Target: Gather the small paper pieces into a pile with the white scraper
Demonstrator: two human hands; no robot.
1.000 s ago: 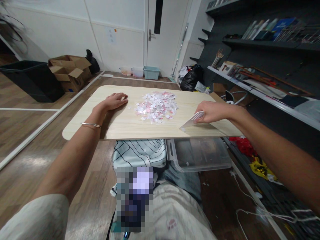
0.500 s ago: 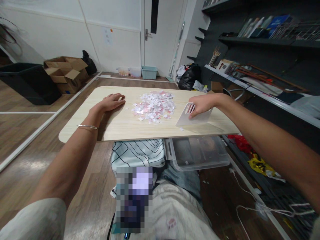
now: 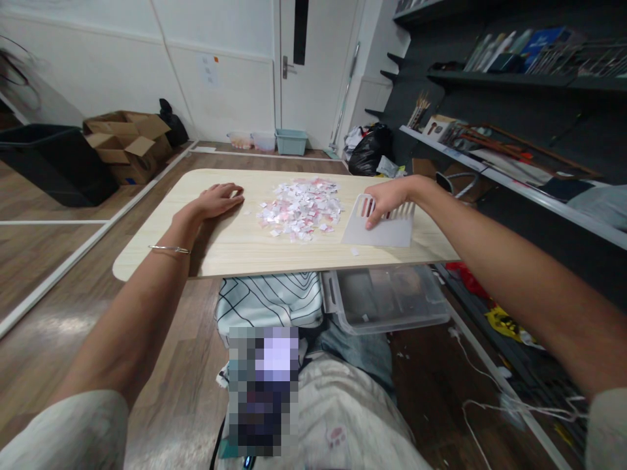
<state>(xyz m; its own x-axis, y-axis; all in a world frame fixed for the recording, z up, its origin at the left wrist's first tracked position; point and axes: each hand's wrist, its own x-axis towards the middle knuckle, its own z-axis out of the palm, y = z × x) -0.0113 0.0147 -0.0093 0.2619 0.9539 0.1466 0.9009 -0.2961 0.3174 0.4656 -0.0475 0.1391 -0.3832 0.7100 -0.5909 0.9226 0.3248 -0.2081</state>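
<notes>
A loose heap of small white and pink paper scraps [image 3: 301,207] lies on the pale wooden tabletop [image 3: 230,251]. Left of the heap, my left hand [image 3: 219,200] rests palm down on the wood, fingers stretched out and holding nothing. On the other side, my right hand [image 3: 386,198] grips a white plastic scraper [image 3: 379,233] by its slotted upper part. The scraper's broad face is turned toward me, and its lower edge is at the tabletop. One stray scrap [image 3: 354,251] lies just in front of the scraper, apart from the heap.
Below the table's near edge are a clear plastic bin [image 3: 392,320] and a patterned cushion-like bundle [image 3: 269,303]. Dark shelving [image 3: 490,104] stands close on the right. A black bin [image 3: 53,163] and cardboard boxes [image 3: 127,140] stand at left.
My right hand has turned the scraper so more of its broad face shows, and shifted it slightly left. My left hand and the heap look unchanged.
</notes>
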